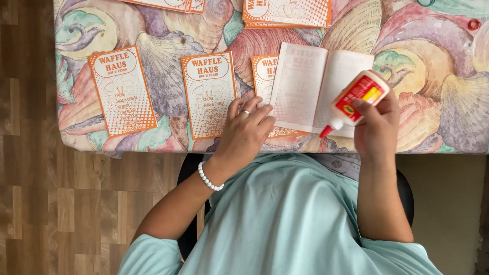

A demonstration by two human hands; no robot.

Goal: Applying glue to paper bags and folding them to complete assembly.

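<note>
Right hand grips tilted glue bottle, nozzle toward seven o'clock over blank sheet; left hand, open, flat, steadies it on tabletop.

White glue bottle tilted, red nozzle on blank leaflet.

Left hand flat, fingers spread, right hand curled closed, gripping
</note>
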